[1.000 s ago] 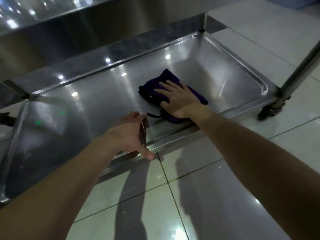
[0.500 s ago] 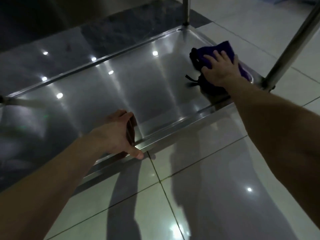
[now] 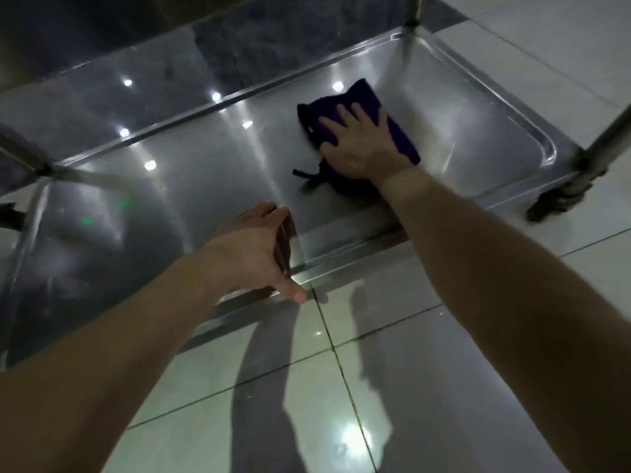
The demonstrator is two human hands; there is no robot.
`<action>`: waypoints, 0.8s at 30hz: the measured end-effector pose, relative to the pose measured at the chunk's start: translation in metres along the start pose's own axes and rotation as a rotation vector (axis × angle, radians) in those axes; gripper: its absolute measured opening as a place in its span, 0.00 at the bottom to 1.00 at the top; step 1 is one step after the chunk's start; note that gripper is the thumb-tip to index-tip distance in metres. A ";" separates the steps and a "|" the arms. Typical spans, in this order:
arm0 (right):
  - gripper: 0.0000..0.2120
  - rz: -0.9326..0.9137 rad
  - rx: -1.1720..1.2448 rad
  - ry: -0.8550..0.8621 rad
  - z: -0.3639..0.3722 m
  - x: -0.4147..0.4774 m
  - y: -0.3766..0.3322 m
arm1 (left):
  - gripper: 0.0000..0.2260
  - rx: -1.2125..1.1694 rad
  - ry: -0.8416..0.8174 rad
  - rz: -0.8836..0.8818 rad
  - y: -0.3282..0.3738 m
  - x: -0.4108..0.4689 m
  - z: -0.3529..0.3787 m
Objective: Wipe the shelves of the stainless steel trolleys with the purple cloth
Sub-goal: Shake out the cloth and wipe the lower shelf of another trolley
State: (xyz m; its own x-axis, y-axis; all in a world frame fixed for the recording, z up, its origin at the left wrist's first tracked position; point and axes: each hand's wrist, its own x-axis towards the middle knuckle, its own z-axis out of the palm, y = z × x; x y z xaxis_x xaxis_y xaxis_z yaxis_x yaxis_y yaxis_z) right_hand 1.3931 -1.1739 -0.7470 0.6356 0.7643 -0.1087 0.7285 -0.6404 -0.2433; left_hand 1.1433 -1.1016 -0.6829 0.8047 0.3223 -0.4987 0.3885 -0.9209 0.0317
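Basically, tiled floor (image 3: 426, 387) fills the lower half, glossy, with arm shadows on it. Low on that floor sits the stainless steel trolley, only its bottom shelf (image 3: 205, 186) fully in view: a shallow tray with raised rim, reflecting ceiling lights. Upright posts at the corners, one caster (image 3: 556, 203) visible at the near right corner. A higher surface shows dimly at top left, too dark to judge.

Purple cloth (image 3: 386, 121) lies bunched flat on the shelf, right of centre, nearer the far rim than the near one, a dark loop or tag sticking out on its left side. Right hand (image 3: 362, 145) is pressed palm-down on top of the cloth, fingers spread flat, not curled around it. Left hand (image 3: 252, 254) grips the near rim of the shelf, thumb over the outer edge, fingers inside, bracing.

Progress, as a guess: mid-wipe on the bottom shelf. Surface looks uniformly shiny, no visible dirt or wet streaks, so cannot tell which parts are done. Left half of this shelf, the corners, the upper shelves and any other trolleys likely remain.
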 end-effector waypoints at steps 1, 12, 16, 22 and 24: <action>0.32 -0.038 -0.001 0.006 0.007 -0.023 -0.007 | 0.73 0.009 -0.011 -0.005 0.000 0.000 -0.001; 0.27 -0.066 0.005 -0.051 -0.017 -0.129 0.147 | 0.73 0.088 -0.024 -0.014 0.010 -0.005 -0.005; 0.30 0.158 -0.026 -0.006 -0.031 -0.094 0.200 | 0.75 0.045 -0.019 0.001 0.003 0.001 -0.001; 0.38 0.271 -0.022 0.008 -0.034 0.005 0.155 | 0.78 -0.017 -0.031 -0.010 -0.002 0.011 0.003; 0.39 0.240 -0.020 -0.018 -0.031 0.024 0.121 | 0.78 -0.037 -0.043 -0.013 -0.003 0.014 0.002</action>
State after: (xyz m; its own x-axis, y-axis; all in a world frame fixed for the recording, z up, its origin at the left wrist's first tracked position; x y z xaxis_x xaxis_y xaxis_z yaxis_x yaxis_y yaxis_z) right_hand 1.5038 -1.2356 -0.7494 0.7866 0.5912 -0.1782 0.5622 -0.8050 -0.1895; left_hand 1.1520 -1.0947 -0.6919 0.7796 0.3235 -0.5363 0.4157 -0.9077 0.0568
